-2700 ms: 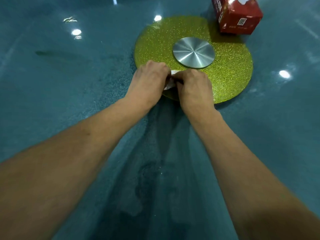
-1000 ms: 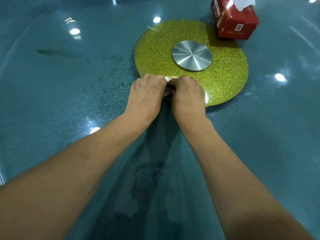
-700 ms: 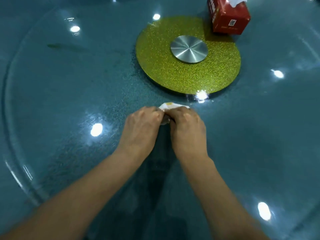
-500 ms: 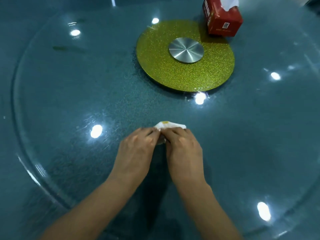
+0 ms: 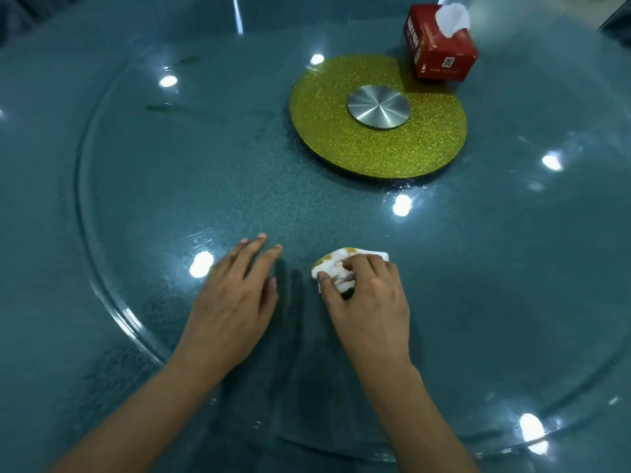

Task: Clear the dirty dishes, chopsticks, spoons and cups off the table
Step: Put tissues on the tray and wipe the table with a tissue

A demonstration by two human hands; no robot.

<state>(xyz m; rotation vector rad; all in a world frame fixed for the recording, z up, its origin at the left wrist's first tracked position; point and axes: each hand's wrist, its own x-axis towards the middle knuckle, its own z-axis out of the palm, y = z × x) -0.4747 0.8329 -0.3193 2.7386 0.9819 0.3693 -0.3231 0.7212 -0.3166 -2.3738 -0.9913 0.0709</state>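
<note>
Table (image 5: 41, 199): dark teal, glossy, ceiling lights mirrored in it. No dishes, chopsticks, spoons or cups anywhere in view. Judged from that, the clearing is nearly done and only a scrap of rubbish remains.

Glass turntable (image 5: 170, 172) covers most of the table, its rim a pale arc at left and along the near side. Gold glitter disc (image 5: 341, 141) sits at its centre; above or below the glass, cannot tell. Steel hub (image 5: 378, 106) in the disc's middle.

Red tissue box (image 5: 440, 59) stands at the disc's far right edge, one white sheet (image 5: 452, 15) poking from the top. How full it is does not show.

Hands apart. Left hand (image 5: 232, 302) lies flat on the glass, fingers straight, holding nothing. Right hand (image 5: 370, 298) is beside it, fingers curled over a tissue wad (image 5: 336, 271) on the near glass, well apart from the disc.

Wad: white, yellow-stained, crumpled. Likely light, soft, perhaps damp and easy to tear. Best gathered whole from above, not pulled by a corner. The glass looks slick.
</note>
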